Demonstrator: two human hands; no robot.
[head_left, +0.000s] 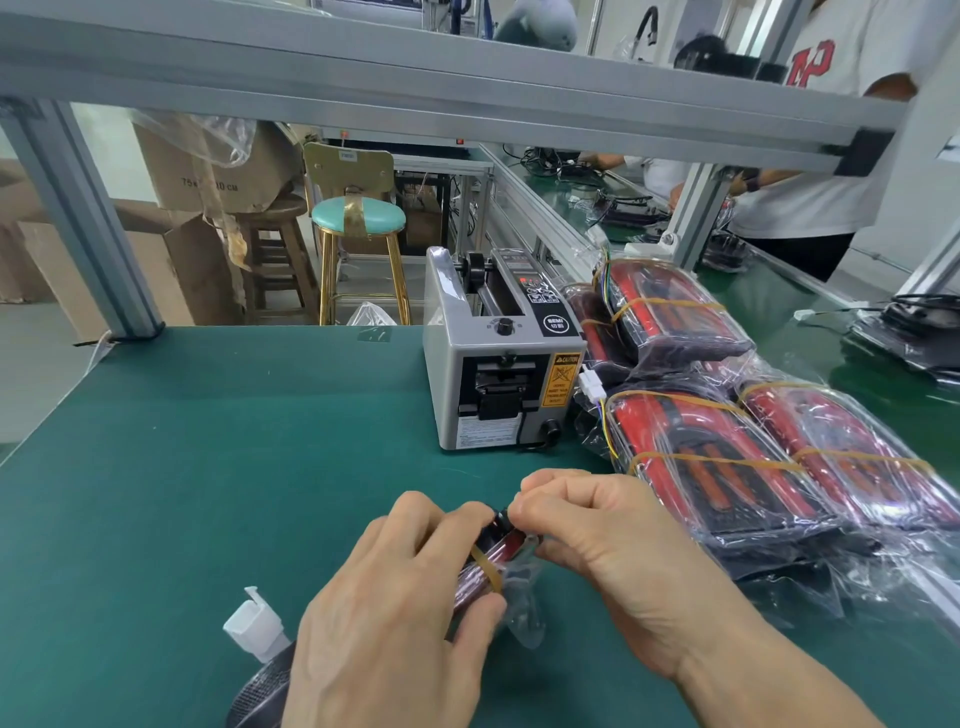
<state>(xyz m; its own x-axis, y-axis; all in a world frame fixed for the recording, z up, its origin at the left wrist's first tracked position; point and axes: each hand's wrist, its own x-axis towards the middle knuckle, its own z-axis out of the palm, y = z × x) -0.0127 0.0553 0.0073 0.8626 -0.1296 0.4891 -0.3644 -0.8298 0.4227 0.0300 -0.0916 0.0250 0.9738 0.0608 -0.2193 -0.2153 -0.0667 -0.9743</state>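
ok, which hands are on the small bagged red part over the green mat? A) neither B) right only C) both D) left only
C: the left hand grips the bagged part along its side, and the right hand pinches its far end.

2 hands: 1 left hand (384, 613), 1 right hand (608, 540). 1 small bagged pack (488, 564) between them. 1 tape dispenser (498, 364). 4 large bagged packs (701, 462) at the right. 1 white plug (254, 623). 2 stools: 1 wooden stool (275, 208), 1 teal stool (358, 221).
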